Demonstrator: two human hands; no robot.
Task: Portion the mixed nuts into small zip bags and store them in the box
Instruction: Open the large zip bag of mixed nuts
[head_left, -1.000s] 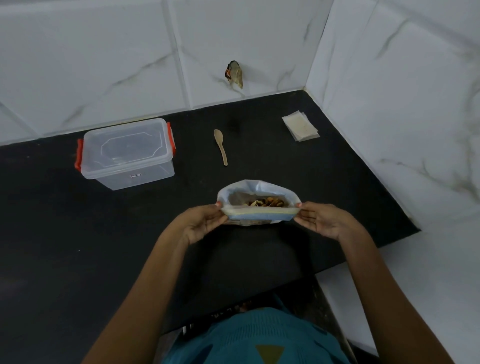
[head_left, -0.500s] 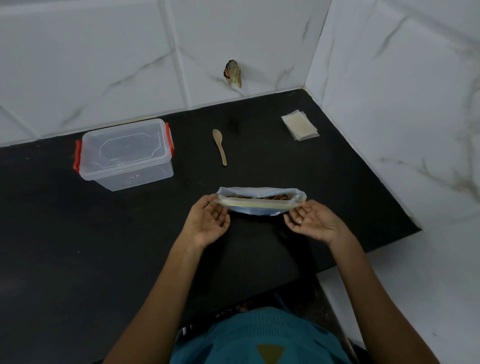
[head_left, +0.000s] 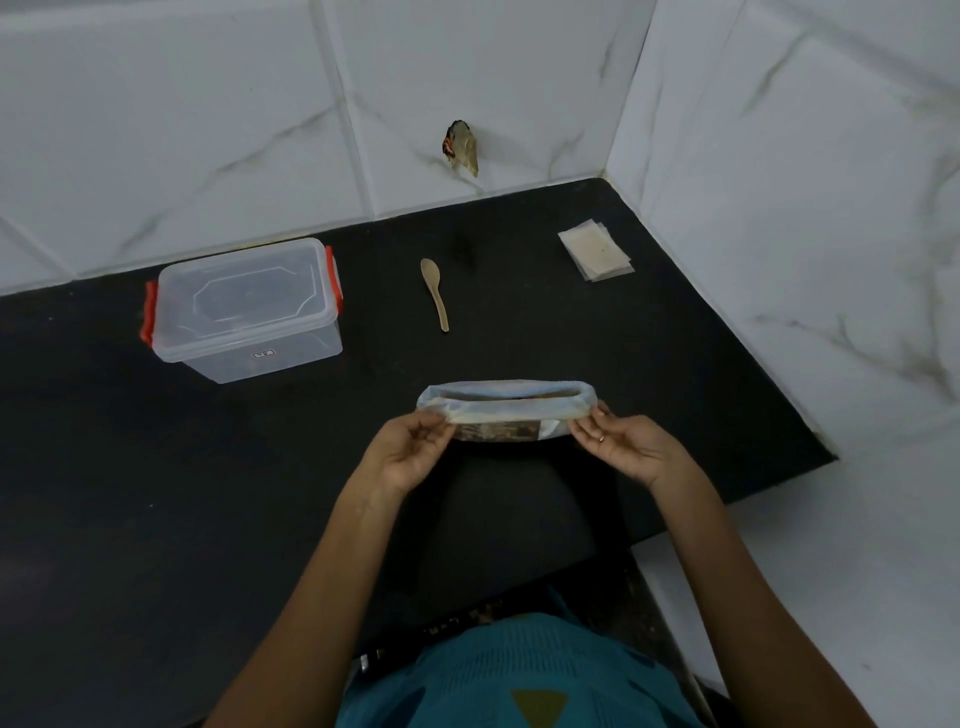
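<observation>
A large zip bag of mixed nuts (head_left: 506, 410) stands on the black counter (head_left: 156, 493) in front of me, its mouth stretched into a narrow slit. My left hand (head_left: 410, 452) pinches the bag's left top corner and my right hand (head_left: 621, 447) pinches the right top corner. Brown nuts show through the bag's near side. A clear plastic box (head_left: 244, 312) with red clips and its lid on sits at the back left. A stack of small zip bags (head_left: 596, 250) lies at the back right. A wooden spoon (head_left: 435, 291) lies between them.
White marble-pattern tile walls close the counter at the back and right. A small scrap (head_left: 461, 148) sticks to the back wall. The counter's front edge runs close to my body, and a white floor shows at the right.
The bag's mouth, wide at first, has been pulled sideways by both hands into a narrow slit. My hands have drawn slightly farther apart.
</observation>
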